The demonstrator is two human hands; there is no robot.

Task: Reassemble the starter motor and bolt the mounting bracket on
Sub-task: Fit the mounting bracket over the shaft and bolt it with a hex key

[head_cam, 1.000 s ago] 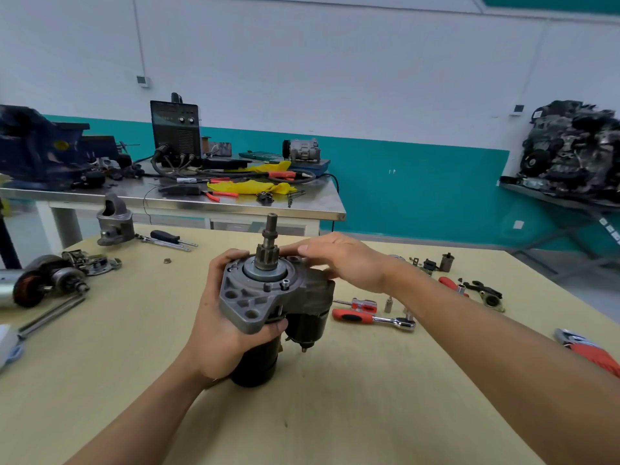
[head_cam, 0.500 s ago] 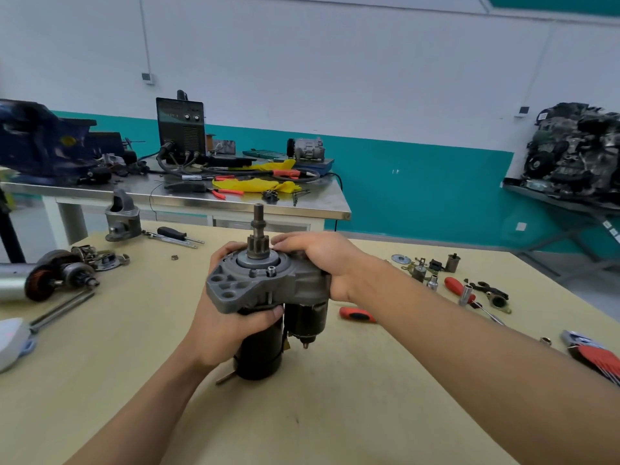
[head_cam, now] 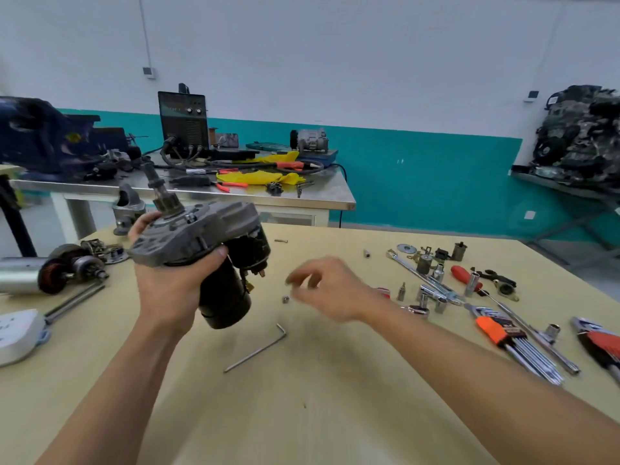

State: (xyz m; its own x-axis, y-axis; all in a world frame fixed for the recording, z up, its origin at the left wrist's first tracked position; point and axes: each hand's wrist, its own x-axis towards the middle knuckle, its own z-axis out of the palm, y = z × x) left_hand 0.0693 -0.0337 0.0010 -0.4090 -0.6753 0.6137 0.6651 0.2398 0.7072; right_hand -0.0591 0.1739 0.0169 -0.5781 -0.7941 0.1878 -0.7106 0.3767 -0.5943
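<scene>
Above the bench [head_cam: 335, 414], the left hand [head_cam: 171, 290] grips the starter [head_cam: 208, 243] round its body, lifted clear and tilted. The right hand [head_cam: 328, 290] hovers, blurred, just beside a small bolt [head_cam: 285, 299], fingers half curled; whether it pinches anything I cannot tell. Held one-handed and canted, the heavy starter could slip, and a hasty grab could send the bolt rolling.

2 bare forearms rise from the bottom edge of the frame. The left hand [head_cam: 167, 283], left of centre, grips the starter motor [head_cam: 201, 236] from below and holds it tilted, with the thumb across its front and the fingers wrapped behind. The right hand [head_cam: 330, 290], at centre, hovers palm down and motion-blurred, fingers loosely curled toward the thumb. Whether they pinch anything cannot be told.
</scene>
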